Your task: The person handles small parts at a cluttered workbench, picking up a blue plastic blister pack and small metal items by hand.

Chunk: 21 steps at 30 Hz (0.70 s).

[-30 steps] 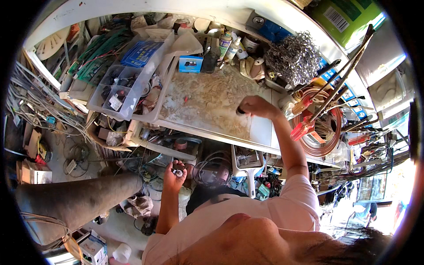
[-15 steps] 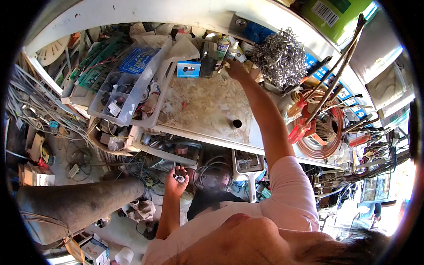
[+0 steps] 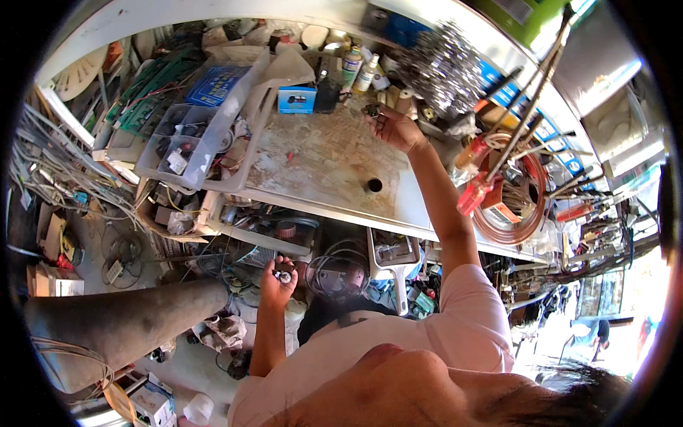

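My left hand [image 3: 276, 285], low in front of the workbench [image 3: 320, 156], has its fingers curled around a small dark part with a shiny round face [image 3: 284, 276]. My right hand [image 3: 398, 129] is stretched over the far side of the bench. Its fingertips pinch a small dark, partly greenish piece [image 3: 371, 110], too small to name. Just beyond it stand a clear spray bottle [image 3: 366, 75] and a yellow-green can [image 3: 351, 65]. Left of these sits a small blue box [image 3: 297, 99].
A tangle of metal shavings [image 3: 442, 67] fills the back right. Screwdrivers with red handles [image 3: 475, 193] stick out beside a copper tubing coil [image 3: 530, 228]. A divided plastic case [image 3: 174, 146] lies at left. A thick dark cylinder [image 3: 128, 327] stands lower left.
My right hand has drawn back toward me from the bottles and now shows the small dark piece in its fingertips. My left hand keeps its grip. The whole view has shifted slightly.
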Tool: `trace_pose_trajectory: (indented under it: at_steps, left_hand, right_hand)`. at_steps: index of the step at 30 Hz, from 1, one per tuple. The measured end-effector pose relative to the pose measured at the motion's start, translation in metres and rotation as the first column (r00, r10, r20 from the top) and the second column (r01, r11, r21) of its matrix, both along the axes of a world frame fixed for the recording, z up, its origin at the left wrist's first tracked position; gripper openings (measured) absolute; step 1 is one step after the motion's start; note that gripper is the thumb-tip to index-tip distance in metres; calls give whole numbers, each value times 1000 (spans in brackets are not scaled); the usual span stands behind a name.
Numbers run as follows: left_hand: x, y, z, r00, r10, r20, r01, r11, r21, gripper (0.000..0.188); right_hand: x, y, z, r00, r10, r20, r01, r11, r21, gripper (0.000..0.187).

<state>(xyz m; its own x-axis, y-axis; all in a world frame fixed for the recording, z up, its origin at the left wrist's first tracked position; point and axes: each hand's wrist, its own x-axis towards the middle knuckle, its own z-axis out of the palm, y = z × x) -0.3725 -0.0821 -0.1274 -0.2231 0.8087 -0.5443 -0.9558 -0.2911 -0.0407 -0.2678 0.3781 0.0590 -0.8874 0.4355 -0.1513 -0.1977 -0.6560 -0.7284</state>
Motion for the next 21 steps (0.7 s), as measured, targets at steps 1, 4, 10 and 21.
trace_pose_trajectory:
  at_steps: [1,4,10,21]
  left_hand:
    - [1,4,3,1000,-12,-11,12,1000,4,28]
    - [6,20,14,997,-81,-15,81,997,-6,26]
    - [24,39,35,977,-208,-42,205,976,-66,28]
    - [54,22,40,972,-229,-56,230,973,14,24]
  right_hand:
    - [11,-5,3,1000,23,2,-23,999,-35,30]
    - [33,-30,17,1000,14,7,-13,997,-76,40]
    - [61,-46,7,970,-104,220,24,941,339,34]
    - [62,-61,-2,994,-101,43,52,779,625,44]
